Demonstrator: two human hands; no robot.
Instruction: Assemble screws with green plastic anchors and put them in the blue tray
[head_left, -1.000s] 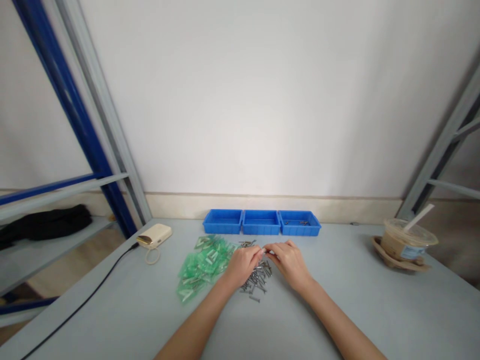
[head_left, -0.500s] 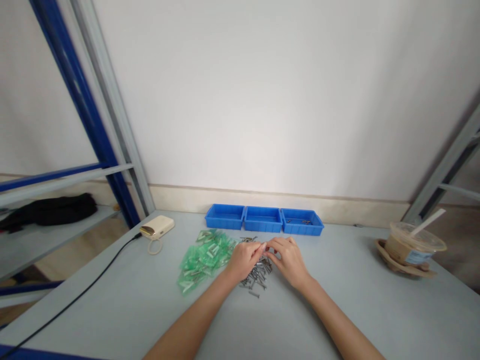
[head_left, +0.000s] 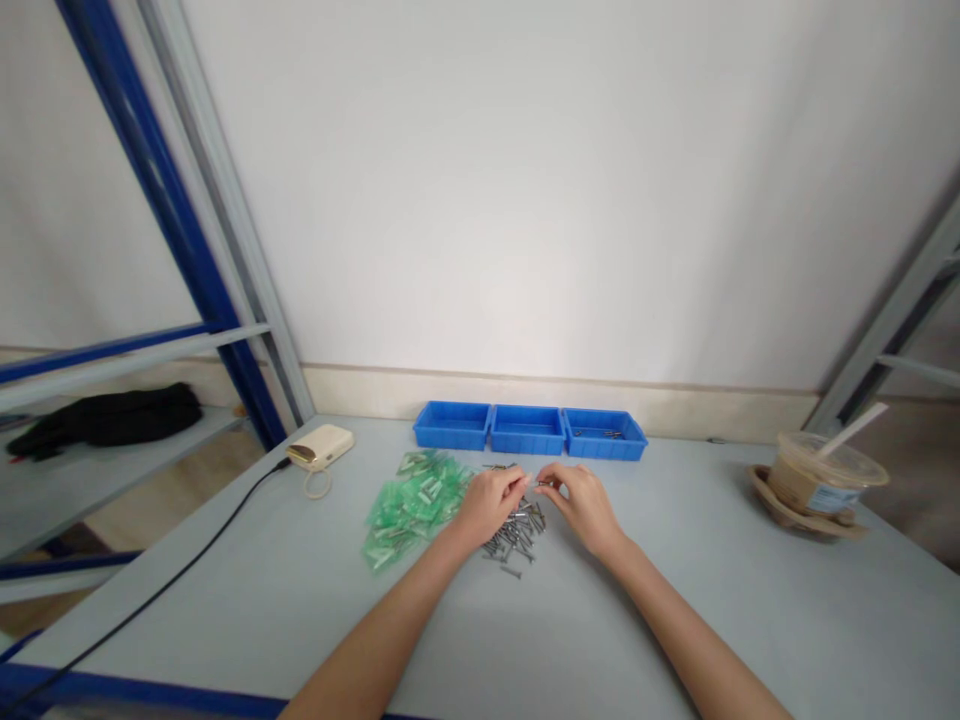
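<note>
My left hand (head_left: 487, 503) and my right hand (head_left: 583, 503) meet fingertip to fingertip above a heap of grey screws (head_left: 516, 535) on the pale table (head_left: 675, 600). Both hands pinch a small pale piece (head_left: 534, 481) between them; it is too small to name for sure. A pile of green plastic anchors (head_left: 415, 503) lies just left of my left hand. Three blue trays (head_left: 528, 430) stand in a row behind the hands. A few screws lie in the right one (head_left: 602, 434).
A cream power bank (head_left: 321, 447) with a black cable (head_left: 150, 600) lies at the back left. An iced drink cup (head_left: 817, 480) with a straw stands at the right. Blue and grey shelf posts (head_left: 180, 230) rise at the left, with a dark cloth (head_left: 112, 415) on a shelf.
The view has shifted slightly. My hands stay together over the screws, still working the same small piece between their fingertips.
</note>
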